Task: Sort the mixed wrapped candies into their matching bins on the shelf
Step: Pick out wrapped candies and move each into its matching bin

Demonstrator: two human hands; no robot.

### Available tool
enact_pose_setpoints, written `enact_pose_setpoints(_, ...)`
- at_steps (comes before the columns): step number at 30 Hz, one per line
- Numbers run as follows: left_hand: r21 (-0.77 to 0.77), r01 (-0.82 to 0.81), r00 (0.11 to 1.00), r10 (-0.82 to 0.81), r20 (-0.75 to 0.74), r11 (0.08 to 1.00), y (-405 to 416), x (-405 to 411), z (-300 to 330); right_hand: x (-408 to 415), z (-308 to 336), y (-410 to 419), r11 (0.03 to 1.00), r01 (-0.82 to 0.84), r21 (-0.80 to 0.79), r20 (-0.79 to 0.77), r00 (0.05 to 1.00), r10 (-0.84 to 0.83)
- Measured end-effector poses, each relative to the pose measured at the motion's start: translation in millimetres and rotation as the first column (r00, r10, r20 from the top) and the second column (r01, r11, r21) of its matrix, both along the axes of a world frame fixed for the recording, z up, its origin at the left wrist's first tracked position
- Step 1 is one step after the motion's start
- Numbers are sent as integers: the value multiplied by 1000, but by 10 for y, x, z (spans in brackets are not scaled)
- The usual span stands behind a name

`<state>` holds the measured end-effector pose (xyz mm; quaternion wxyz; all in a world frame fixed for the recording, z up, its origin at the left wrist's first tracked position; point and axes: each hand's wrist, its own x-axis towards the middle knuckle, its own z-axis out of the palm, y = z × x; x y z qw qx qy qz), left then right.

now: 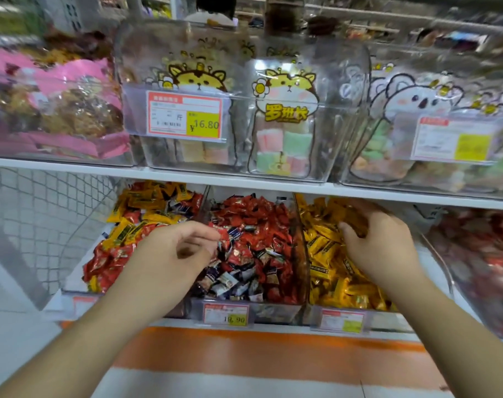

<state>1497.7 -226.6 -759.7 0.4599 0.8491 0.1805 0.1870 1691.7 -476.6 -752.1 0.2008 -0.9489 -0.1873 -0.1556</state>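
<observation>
Head view: left hand [184, 248] pinching red candy [224, 235] over middle bin [299, 254], right hand [379, 239] gripping yellow candies [353, 219]

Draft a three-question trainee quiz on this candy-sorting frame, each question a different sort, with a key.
1. True or false: the right hand is over the bin of yellow candies.
2. Multiple choice: the left hand pinches a wrapped candy over which bin? A) the mixed yellow and red bin B) the middle bin of red and dark candies C) a bin on the upper shelf
3. Fill in: the price on the yellow part of the upper tag reads ____.

Key: 1 true; 2 B; 3 16.80
</observation>
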Motion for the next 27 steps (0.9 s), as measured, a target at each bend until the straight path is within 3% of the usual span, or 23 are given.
enact_pose_setpoints(6, 228, -77, 993, 96, -70, 971, 276, -92, -125, -243, -11, 291, 988, -146, -46, -89, 986, 141)
enact_pose_setpoints(15, 469, -265, 942, 330, -62, 842, 1039, -112, -321, -638, -87, 676, 910, -410, 62, -93, 906, 414)
enact_pose_setpoints(20, 522, -242, 937, 338, -94, 818, 1161, -91, -430, -669, -136, 767, 905, -422, 50, -98, 900, 425)
enact_pose_setpoints(27, 448, -88, 953, 205, -221, 890, 1125, -27, -444, -663, -198, 774, 900, -435, 31, -127, 892, 435)
